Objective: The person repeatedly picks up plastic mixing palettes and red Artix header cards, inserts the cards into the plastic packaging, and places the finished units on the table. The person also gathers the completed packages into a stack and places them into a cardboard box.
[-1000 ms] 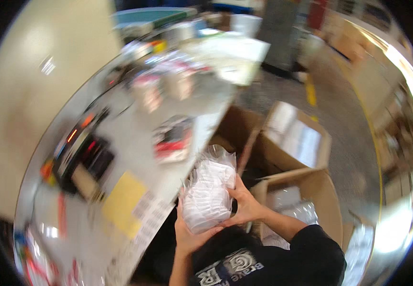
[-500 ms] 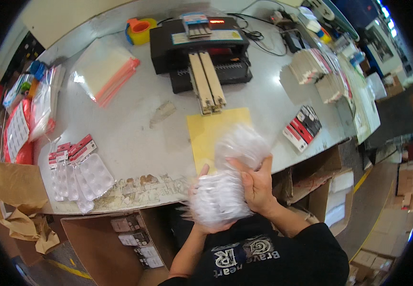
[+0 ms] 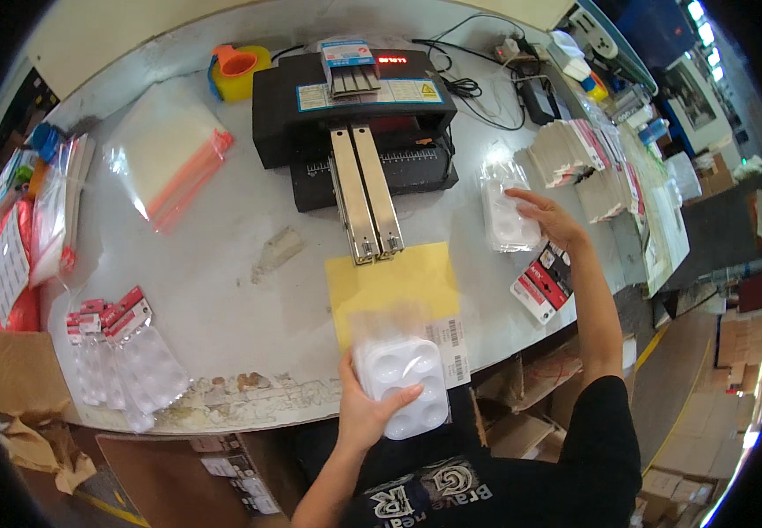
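Note:
My left hand (image 3: 370, 407) grips a stack of white paint palettes (image 3: 412, 383) in clear bags, thumb across the top one's round wells. The stack is over the table's front edge, beside a yellow sheet (image 3: 390, 286) and a white barcode label sheet (image 3: 450, 348). At the right, my right hand (image 3: 550, 218) has its fingers stretched out over another bagged pile of palettes (image 3: 511, 211) lying on the table. Just below that hand is a small stack of red, black and white header cards (image 3: 541, 286). Whether the right fingers press on the pile is hard to tell.
A black machine (image 3: 359, 110) with two metal rails stands at the back middle. Clear bags (image 3: 169, 150) lie to its left, near a yellow tape roll (image 3: 238, 75). Finished palette packs (image 3: 125, 356) rest front left. Card stacks (image 3: 566, 150) line the right side; cardboard boxes (image 3: 183, 475) are below.
My hands have separated. The right hand has moved away to the right, where a palette pile now lies on the table. My left hand still holds the other stack.

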{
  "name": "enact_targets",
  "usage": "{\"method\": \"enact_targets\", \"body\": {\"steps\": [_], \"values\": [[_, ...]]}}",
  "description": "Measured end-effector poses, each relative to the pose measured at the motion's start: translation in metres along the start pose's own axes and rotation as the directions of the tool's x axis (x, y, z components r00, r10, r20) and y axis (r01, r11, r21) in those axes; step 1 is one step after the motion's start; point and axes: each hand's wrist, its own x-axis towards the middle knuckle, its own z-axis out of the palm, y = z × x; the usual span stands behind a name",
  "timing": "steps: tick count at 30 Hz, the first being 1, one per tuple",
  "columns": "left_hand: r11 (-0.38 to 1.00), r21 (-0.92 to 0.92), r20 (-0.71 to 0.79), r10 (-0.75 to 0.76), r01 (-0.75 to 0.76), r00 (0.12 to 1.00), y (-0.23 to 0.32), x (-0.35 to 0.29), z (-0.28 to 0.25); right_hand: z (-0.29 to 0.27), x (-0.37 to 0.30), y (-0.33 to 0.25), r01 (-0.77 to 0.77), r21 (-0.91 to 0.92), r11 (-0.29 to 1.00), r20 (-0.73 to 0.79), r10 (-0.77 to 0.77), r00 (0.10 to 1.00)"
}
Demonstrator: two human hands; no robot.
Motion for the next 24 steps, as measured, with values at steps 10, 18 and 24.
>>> {"method": "enact_targets", "body": {"steps": [10,18,24], "values": [[0.951,0.306,-0.155,0.000,0.048,0.988,0.002,-0.004,-0.006,-0.027,0.007,0.016,0.121,-0.754,0.645,-0.299,-0.503,0.811],[0.949,0.310,-0.094,0.097,-0.063,0.991,0.006,-0.004,-0.009,-0.003,-0.110,0.093,-0.176,-0.759,0.627,-0.593,-0.554,0.584],[0.984,0.181,0.047,-0.013,0.004,0.999,0.012,0.003,-0.009,0.046,-0.112,0.111,-0.264,-0.863,0.431,-0.469,-0.490,0.735]]}}
